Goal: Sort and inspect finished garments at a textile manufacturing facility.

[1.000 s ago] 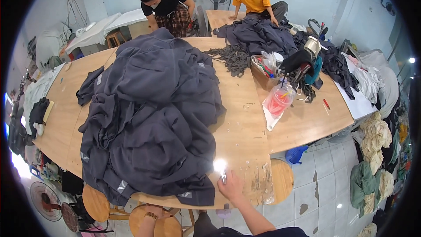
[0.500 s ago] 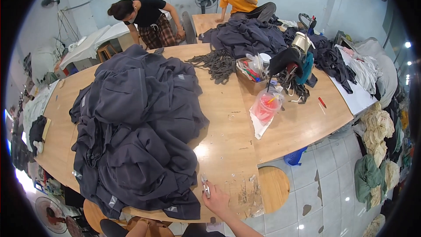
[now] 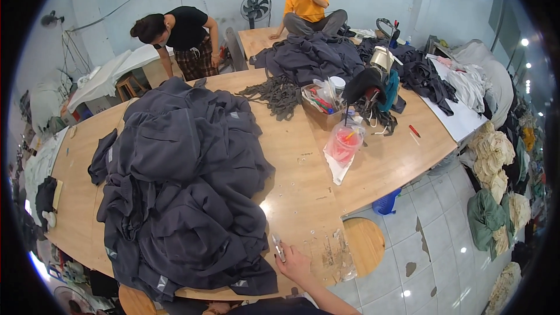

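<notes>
At the near edge of the wooden table (image 3: 303, 198), my right hand (image 3: 293, 263) rests with its fingers closed around a small pair of silver thread snips (image 3: 279, 247). The tips of the snips point away from me. Just left of them lies a large heap of dark grey garments (image 3: 186, 198), some with pale reflective patches. One garment end (image 3: 256, 284) hangs over the near table edge. My left hand does not show; a small skin-toned patch at the bottom edge is too unclear to name.
A box of small tools (image 3: 321, 114) and a cup of red drink (image 3: 344, 143) stand to the right. Dark straps (image 3: 271, 98) and more garments (image 3: 309, 55) lie farther back. One person stands at the far left side; another sits on the far table. A wooden stool (image 3: 364, 248) is at right.
The view has shifted slightly. My right hand still holds the snips at nearly the same spot. The standing person has leaned a little, and the garment heap looks much the same.
</notes>
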Tool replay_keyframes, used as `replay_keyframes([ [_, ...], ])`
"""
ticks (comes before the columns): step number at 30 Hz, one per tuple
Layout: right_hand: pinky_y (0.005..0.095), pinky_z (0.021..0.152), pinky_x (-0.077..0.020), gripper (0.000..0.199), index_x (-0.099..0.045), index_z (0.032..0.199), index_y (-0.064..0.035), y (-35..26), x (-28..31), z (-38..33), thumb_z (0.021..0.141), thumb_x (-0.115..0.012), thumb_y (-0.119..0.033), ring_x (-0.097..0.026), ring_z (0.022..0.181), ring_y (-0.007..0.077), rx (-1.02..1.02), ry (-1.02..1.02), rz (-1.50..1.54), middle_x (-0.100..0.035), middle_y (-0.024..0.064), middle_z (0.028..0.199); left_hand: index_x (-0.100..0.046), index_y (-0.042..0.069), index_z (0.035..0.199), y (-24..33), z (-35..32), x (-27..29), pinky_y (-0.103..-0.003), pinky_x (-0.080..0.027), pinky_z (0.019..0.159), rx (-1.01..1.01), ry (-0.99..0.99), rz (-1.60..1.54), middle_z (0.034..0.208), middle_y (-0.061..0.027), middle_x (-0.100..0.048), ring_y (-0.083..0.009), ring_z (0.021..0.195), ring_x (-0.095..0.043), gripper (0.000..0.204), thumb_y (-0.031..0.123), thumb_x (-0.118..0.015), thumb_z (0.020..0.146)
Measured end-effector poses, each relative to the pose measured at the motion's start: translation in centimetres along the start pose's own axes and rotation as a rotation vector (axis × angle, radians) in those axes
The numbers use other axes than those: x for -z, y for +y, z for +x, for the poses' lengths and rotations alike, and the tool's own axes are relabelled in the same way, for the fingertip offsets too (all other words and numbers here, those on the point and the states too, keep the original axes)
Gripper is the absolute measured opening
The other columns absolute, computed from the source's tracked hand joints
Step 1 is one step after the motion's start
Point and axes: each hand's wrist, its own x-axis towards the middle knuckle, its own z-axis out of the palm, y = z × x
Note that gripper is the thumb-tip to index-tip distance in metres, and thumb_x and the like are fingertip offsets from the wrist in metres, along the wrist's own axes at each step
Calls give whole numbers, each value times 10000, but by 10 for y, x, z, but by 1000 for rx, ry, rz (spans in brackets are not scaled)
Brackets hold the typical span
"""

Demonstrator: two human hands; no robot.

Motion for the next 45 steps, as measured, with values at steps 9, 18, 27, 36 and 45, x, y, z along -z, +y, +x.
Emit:
replay_keyframes([
  [9,398,518,-479,392,-578,1121,-130,-2,6,0,791,-668,-324,-615,639,294,-35,39,-40,-573,90,811,-443,48,1356,-49,-37,-28,-306,-321,1056,-90,-118,-269,1423,-160,-395,-210,1297,-393,488,367,-345,1000],
  [18,446,564,-476,337,-574,1119,-163,-7,8,-1,811,-628,-287,-618,690,317,-79,25,-60,-579,100,855,-580,17,1170,-2,-108,9,-264,-432,886,-435,12,-495,1149,-98,-629,-141,1006,-575,373,312,-448,983],
  [27,451,594,-487,365,-549,1161,-165,-7,7,-1,831,-601,-313,-618,717,343,-81,21,-52,-578,121,902,-635,-41,933,152,-238,71,-459,-405,971,-1414,-121,-539,1030,-166,-645,-367,1151,-540,168,109,-566,904],
  [36,454,573,-492,371,-534,1168,-174,-10,8,0,830,-607,-308,-616,677,350,-44,54,-53,-568,126,879,-593,-31,1025,203,-252,45,-420,-465,825,-1615,-702,-912,994,-160,-607,-314,946,-586,216,155,-584,917],
  [45,454,586,-486,401,-541,1160,-147,-10,7,0,804,-637,-304,-620,719,345,-74,46,-52,-585,126,907,-621,-41,969,167,-236,52,-385,-473,796,-1614,-373,-754,923,-140,-618,-287,877,-585,148,82,-588,892],
])
